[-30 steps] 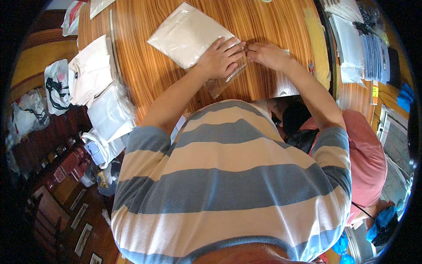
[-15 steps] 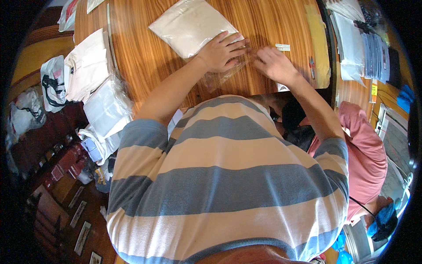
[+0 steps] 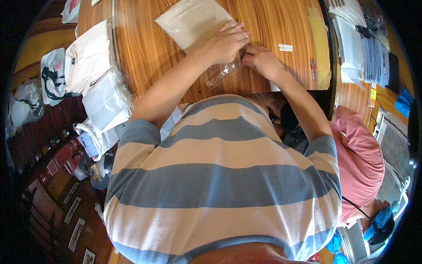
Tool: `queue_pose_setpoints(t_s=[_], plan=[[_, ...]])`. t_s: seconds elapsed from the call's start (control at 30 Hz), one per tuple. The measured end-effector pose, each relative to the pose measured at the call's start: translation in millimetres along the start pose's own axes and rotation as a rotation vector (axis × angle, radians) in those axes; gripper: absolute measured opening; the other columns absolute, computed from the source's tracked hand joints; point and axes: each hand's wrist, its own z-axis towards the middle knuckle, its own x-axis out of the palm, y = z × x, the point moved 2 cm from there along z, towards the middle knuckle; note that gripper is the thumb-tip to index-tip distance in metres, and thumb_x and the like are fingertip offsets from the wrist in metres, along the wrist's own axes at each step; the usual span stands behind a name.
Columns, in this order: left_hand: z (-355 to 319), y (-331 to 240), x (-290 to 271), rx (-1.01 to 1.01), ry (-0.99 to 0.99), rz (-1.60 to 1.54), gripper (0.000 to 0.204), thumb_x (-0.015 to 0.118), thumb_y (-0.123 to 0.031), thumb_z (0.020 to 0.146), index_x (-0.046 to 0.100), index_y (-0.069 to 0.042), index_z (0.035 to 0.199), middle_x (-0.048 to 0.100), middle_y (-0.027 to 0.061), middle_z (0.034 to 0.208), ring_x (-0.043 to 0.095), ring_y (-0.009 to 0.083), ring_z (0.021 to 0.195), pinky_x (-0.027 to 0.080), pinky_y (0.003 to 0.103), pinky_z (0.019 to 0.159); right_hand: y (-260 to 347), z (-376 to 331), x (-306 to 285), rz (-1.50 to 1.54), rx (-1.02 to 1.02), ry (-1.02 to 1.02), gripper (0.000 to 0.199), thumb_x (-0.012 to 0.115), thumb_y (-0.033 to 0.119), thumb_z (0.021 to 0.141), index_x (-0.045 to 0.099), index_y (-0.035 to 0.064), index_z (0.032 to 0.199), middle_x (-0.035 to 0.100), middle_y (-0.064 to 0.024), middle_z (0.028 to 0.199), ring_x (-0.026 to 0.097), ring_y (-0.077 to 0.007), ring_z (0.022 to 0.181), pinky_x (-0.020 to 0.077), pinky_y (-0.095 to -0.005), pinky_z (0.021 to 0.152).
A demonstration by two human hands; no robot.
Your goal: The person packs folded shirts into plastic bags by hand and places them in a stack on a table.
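Both hands on the clear bag's open end

Left hand (image 3: 222,42) pins the beige packet (image 3: 193,20) and clear bag (image 3: 224,72) flat on the bench (image 3: 149,48); right hand (image 3: 261,59) fingers pinch the bag's edge, the packet lying up-left.

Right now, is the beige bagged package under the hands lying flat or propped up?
Flat. The beige package lies on the wooden table, left hand pressing its corner.

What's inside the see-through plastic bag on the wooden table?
The clear plastic bag holds a folded beige cloth that fills most of it. The left hand presses on its near corner and the right hand pinches the empty clear flap, so that corner is hidden.
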Motion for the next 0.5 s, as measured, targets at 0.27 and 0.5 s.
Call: queue_pose_setpoints(t_s=[0.27, 0.5], plan=[[-34.6, -2.6, 28.0, 0.026, -0.128, 0.204, 0.049, 0.058, -0.043, 0.101, 0.057, -0.033, 0.148, 0.041, -0.0087, 0.164, 0.033, 0.0193, 0.153, 0.024, 0.053, 0.125, 11.8, -28.6, 4.4, -0.21, -0.301, -0.045, 0.021, 0.061, 0.018, 0.087, 0.067, 0.0058, 0.102, 0.063, -0.008, 0.111, 0.061, -0.0273, 0.117, 0.0499, -0.0389, 0.099], [-33.9, 1.8, 32.8, 0.124, -0.115, 0.102, 0.054, 0.059, -0.043, 0.1, 0.052, -0.034, 0.153, 0.038, -0.0063, 0.166, 0.032, 0.021, 0.154, 0.023, 0.055, 0.125, 38.3, -31.2, -26.8, -0.286, -0.405, -0.419, 0.03, 0.066, 0.023, 0.084, 0.066, 0.0057, 0.109, 0.064, -0.0069, 0.113, 0.06, -0.027, 0.106, 0.0498, -0.0403, 0.096]])
